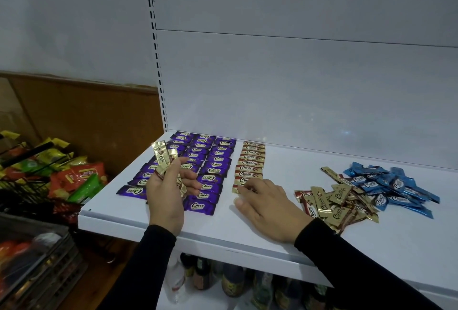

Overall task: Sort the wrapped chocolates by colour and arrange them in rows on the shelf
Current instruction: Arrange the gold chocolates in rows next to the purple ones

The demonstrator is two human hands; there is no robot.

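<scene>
I'm partway down the gold row (250, 164), which runs front to back just right of the finished purple rows (195, 168); my right hand (266, 207) presses its fingertips on the nearest gold chocolate at that row's front end. My left hand (168, 192), over the purple rows, grips a few spare gold chocolates (164, 161). Next, I judge, one spare goes down square in front, while the loose gold pile (339, 202) and blue pile (389, 187) wait further right.

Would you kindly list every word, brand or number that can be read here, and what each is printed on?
"Choco": purple chocolates, laid in rows.
"Choco": gold chocolates in the row.
"Choco": loose gold pile.
"Choco": blue chocolates.
Small print under each logo: too small to read.
Gold wrappers in the left hand: partial letters only.
Snack packets on the left: blurred.
</scene>
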